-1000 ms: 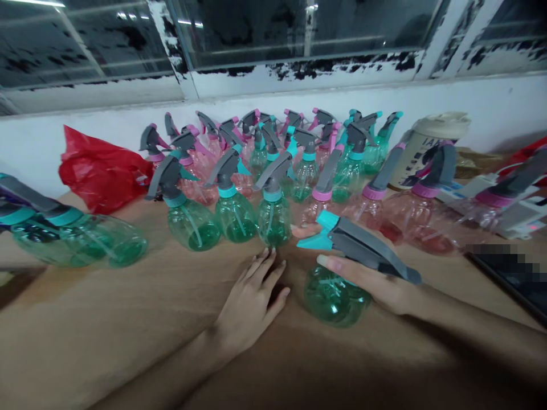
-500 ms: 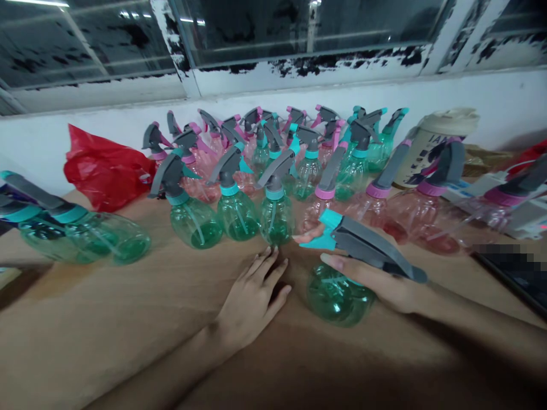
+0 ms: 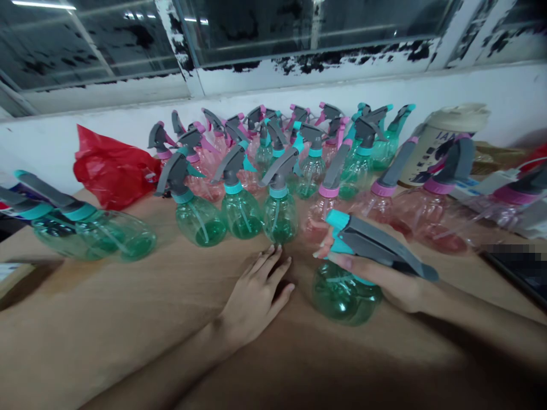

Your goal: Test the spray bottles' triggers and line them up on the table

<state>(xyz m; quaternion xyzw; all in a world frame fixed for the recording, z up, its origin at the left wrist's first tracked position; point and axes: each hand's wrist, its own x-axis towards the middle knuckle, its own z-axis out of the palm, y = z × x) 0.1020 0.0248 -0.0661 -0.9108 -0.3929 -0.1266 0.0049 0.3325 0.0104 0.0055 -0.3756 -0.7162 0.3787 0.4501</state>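
My right hand [image 3: 391, 285] is wrapped around the neck of a green spray bottle [image 3: 345, 296] with a grey and turquoise head. Its thumb crosses the near side of the collar, while fingertips show at the turquoise trigger, on the nozzle side. The bottle stands on or just over the table; which one I cannot tell. My left hand [image 3: 254, 299] lies flat on the wooden table [image 3: 171, 313], palm down, fingers spread, holding nothing. Just beyond its fingertips stands another green spray bottle [image 3: 280, 219], with a similar green bottle [image 3: 242, 216] beside it.
Pink spray bottles [image 3: 433, 210] stand at the right, and several pink and green ones crowd the back. Two green bottles [image 3: 115, 236] are at the left. A red plastic bag [image 3: 113, 171], a pale tumbler [image 3: 444, 142] and a dark phone-like slab [image 3: 519, 279] are around them.
Fingers of my right hand have curled in and the turquoise trigger has moved toward the bottle's neck. My left hand stays flat. The whole view has shifted slightly.
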